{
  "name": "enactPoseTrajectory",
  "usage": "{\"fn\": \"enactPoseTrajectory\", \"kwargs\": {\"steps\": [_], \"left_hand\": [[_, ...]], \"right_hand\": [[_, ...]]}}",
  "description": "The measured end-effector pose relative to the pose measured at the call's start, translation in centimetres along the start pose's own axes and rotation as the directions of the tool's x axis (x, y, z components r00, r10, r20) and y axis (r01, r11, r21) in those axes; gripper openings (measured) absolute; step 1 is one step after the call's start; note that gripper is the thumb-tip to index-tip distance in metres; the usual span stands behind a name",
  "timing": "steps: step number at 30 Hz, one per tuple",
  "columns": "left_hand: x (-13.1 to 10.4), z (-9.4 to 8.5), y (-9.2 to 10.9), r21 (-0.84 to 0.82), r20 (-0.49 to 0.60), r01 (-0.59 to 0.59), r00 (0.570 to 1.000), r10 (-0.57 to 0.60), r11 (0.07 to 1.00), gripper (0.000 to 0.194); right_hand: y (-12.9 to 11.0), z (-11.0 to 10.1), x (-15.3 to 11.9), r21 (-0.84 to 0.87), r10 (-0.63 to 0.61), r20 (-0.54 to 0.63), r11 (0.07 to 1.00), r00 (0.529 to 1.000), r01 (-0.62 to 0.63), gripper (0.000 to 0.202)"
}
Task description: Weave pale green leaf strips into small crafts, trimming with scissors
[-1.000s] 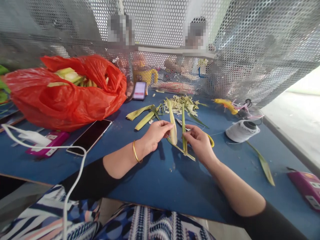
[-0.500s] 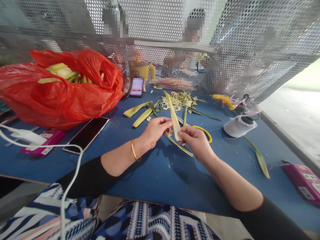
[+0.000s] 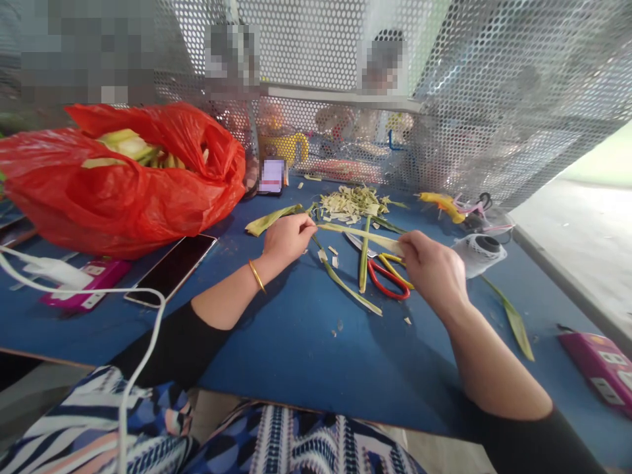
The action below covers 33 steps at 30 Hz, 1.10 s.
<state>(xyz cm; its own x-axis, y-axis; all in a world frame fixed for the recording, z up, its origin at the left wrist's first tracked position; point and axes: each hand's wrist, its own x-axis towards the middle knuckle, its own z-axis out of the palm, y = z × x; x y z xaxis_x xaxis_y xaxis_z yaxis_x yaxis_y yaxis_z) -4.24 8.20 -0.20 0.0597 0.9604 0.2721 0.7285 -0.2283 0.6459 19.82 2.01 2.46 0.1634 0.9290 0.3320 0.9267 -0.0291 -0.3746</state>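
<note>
A pale yellow-green husk strip [image 3: 360,234] is stretched sideways above the table between my hands. My left hand [image 3: 289,238] pinches its left end, and my right hand [image 3: 434,266] has its fingers closed round the right end. Beneath the strip lie scissors [image 3: 390,280] with one red and one yellow handle, beside a green stalk piece [image 3: 364,260]. A thin husk strip [image 3: 350,289] curves across the table nearer to me. Behind my left hand is a wider husk leaf [image 3: 269,220], partly covered by the hand. A heap of cut husk bits [image 3: 353,201] lies farther back.
A red plastic bag [image 3: 148,204] holding husks stands at the left, with a phone [image 3: 172,270] before it. A white thread spool [image 3: 476,253], a yellow glue gun [image 3: 442,204] and a magenta box [image 3: 600,368] are at the right. Perforated metal mesh [image 3: 316,59] closes the back.
My hands have moved apart, the right one farther to the right. The husk strip, which stood upright between them, is now drawn out sideways. The scissors' red handle has come into view.
</note>
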Motion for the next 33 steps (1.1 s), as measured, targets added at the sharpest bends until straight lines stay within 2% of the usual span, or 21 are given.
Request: {"fn": "enactPoseTrajectory", "kwargs": {"steps": [2,5,8,10,12,14,15,17,18,19,20,22,23,24,25,26,27,29,30,33], "left_hand": [[0.7,-0.9,-0.8,0.174,-0.043,-0.01,0.999,0.018,0.985,0.017],[1.7,-2.2,-2.2,0.298,-0.109,0.086,0.992,-0.055,0.951,0.022],[2.4,-3.4,-3.3,0.331,-0.138,0.188,0.979,-0.15,0.925,0.026],[2.6,-4.1,-3.4,0.356,-0.132,0.201,0.978,-0.164,0.912,0.024],[2.4,-4.5,-2.8,0.315,-0.039,0.164,0.986,-0.16,0.935,0.018],[2.1,-4.4,-1.7,0.149,0.174,0.116,0.974,-0.142,0.982,0.011],[2.0,-4.1,-1.2,0.033,0.314,0.127,0.94,-0.131,0.991,0.012],[2.0,-3.3,-0.5,-0.121,0.556,0.194,0.826,-0.096,0.974,0.017],[2.3,-2.9,-0.3,-0.146,0.591,0.21,0.802,-0.085,0.967,0.019],[2.7,-2.5,-0.2,-0.146,0.548,0.205,0.831,-0.093,0.968,0.022],[3.2,-2.1,-0.1,-0.12,0.466,0.177,0.879,-0.102,0.977,0.023],[4.3,-1.6,0.0,0.003,0.22,0.075,0.973,-0.074,0.997,0.018],[4.6,-1.4,0.2,0.044,0.104,0.025,0.994,-0.03,0.999,0.014],[4.7,-1.2,0.5,0.062,0.018,-0.016,1.0,0.015,0.998,0.019],[4.6,-0.9,1.0,0.051,-0.025,-0.054,0.998,0.056,0.997,0.029],[4.1,-0.5,1.7,0.011,-0.03,-0.082,0.996,0.082,0.997,0.036],[3.4,0.0,2.4,-0.066,0.009,-0.102,0.995,0.102,0.993,0.035],[1.5,1.2,3.8,-0.243,0.183,-0.147,0.964,0.194,0.959,0.028],[0.5,1.9,4.4,-0.322,0.235,-0.158,0.942,0.24,0.934,0.026],[-1.8,3.4,5.4,-0.39,0.318,-0.115,0.914,0.251,0.914,0.011]], "right_hand": [[0.6,-1.0,0.6,-0.139,0.012,-0.028,0.99,1.0,-0.016,0.023],[1.6,-2.2,1.2,-0.176,0.088,-0.096,0.979,0.991,-0.104,0.022],[2.2,-2.8,1.7,-0.062,0.182,-0.212,0.978,0.96,-0.199,0.018],[2.3,-2.8,1.8,0.093,0.223,-0.199,0.974,0.954,-0.208,0.014],[2.2,-2.6,1.8,0.25,0.21,-0.113,0.952,0.971,-0.177,0.013],[2.0,-2.3,1.7,0.346,0.153,-0.012,0.928,0.988,-0.139,0.017],[2.0,-2.2,1.7,0.362,0.111,0.038,0.925,0.993,-0.117,0.019],[2.1,-2.0,1.6,0.363,0.01,0.166,0.929,0.986,-0.07,0.026],[2.3,-2.0,1.6,0.363,-0.045,0.246,0.93,0.968,-0.049,0.029],[2.4,-2.1,1.5,0.37,-0.101,0.331,0.929,0.938,-0.03,0.032],[2.6,-2.1,1.5,0.38,-0.152,0.41,0.925,0.9,-0.017,0.035],[3.0,-2.1,1.5,0.386,-0.217,0.51,0.923,0.833,0.005,0.038],[3.0,-2.2,1.5,0.38,-0.232,0.527,0.925,0.818,0.017,0.038],[3.1,-2.1,1.5,0.375,-0.239,0.525,0.926,0.817,0.03,0.038],[3.0,-2.1,1.5,0.373,-0.242,0.51,0.927,0.825,0.041,0.038],[2.8,-1.9,1.5,0.374,-0.242,0.487,0.926,0.839,0.05,0.038],[2.6,-1.8,1.4,0.379,-0.239,0.464,0.924,0.853,0.053,0.038],[2.0,-1.3,1.2,0.398,-0.224,0.435,0.917,0.872,0.037,0.036],[1.7,-0.9,1.0,0.415,-0.213,0.425,0.909,0.88,0.02,0.035],[0.9,0.1,0.6,0.525,-0.187,0.386,0.85,0.903,-0.049,0.026]]}}
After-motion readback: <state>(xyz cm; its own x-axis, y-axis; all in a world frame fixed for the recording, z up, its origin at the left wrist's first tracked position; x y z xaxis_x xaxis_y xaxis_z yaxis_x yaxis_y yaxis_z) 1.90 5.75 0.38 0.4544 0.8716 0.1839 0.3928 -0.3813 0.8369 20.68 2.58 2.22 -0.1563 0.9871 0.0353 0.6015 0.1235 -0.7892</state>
